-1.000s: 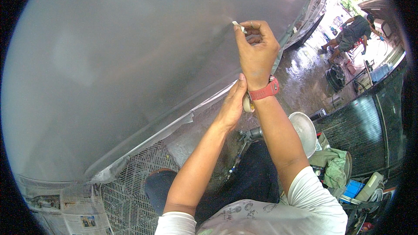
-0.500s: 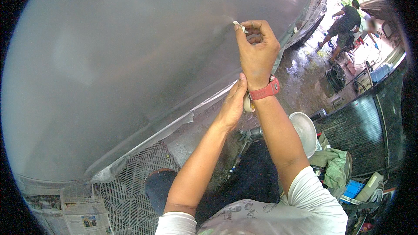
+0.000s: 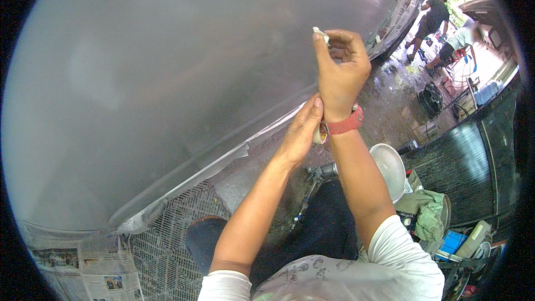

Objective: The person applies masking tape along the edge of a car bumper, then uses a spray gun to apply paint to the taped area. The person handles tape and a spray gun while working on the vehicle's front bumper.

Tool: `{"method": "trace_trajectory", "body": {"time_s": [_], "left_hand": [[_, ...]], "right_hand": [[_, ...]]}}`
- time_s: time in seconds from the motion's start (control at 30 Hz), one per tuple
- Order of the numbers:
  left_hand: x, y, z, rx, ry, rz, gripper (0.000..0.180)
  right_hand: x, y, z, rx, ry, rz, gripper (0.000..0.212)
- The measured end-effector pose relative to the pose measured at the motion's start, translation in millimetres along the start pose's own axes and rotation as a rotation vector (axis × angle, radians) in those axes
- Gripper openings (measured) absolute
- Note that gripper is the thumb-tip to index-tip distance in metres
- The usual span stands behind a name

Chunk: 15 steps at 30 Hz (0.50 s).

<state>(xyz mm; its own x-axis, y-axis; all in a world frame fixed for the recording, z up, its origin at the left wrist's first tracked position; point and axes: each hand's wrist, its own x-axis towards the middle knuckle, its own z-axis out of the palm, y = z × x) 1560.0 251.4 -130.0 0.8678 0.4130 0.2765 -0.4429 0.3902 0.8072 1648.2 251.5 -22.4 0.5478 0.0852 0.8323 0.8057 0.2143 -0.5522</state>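
Observation:
My right hand, with a red watch on its wrist, pinches a small white folded scrap between thumb and fingertips. Whether it is tape, paper or cloth I cannot tell. Behind it is a large smooth grey panel, like a car body part. My left hand rests its thumb side against the right wrist. Below that wrist its fingers are mostly hidden, closed around a cream ring that looks like a roll of masking tape.
Newspaper masking and plastic film line the panel's edge. A spray gun and a pale round basin are below my forearms. A green cloth and blue box lie right. Two people work beyond a wheel rim.
My right hand has shifted slightly right with the white scrap, away from the smudge on the panel. My left hand has moved a little right along with it. The people in the background have changed position.

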Motion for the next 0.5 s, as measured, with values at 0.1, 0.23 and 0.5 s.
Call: {"method": "trace_trajectory", "body": {"time_s": [0.1, 0.23, 0.5], "left_hand": [[-3, 11, 1, 0.027, 0.041, 0.009, 0.068], [-3, 24, 6, 0.092, 0.086, 0.015, 0.07], [-3, 15, 3, 0.212, 0.037, 0.16, 0.044]], "right_hand": [[-1, -4, -18, 0.078, -0.021, 0.077, 0.015], [-7, -8, -62, 0.117, -0.077, 0.21, 0.021], [-53, -1, -136, 0.289, -0.232, 0.565, 0.02]]}}
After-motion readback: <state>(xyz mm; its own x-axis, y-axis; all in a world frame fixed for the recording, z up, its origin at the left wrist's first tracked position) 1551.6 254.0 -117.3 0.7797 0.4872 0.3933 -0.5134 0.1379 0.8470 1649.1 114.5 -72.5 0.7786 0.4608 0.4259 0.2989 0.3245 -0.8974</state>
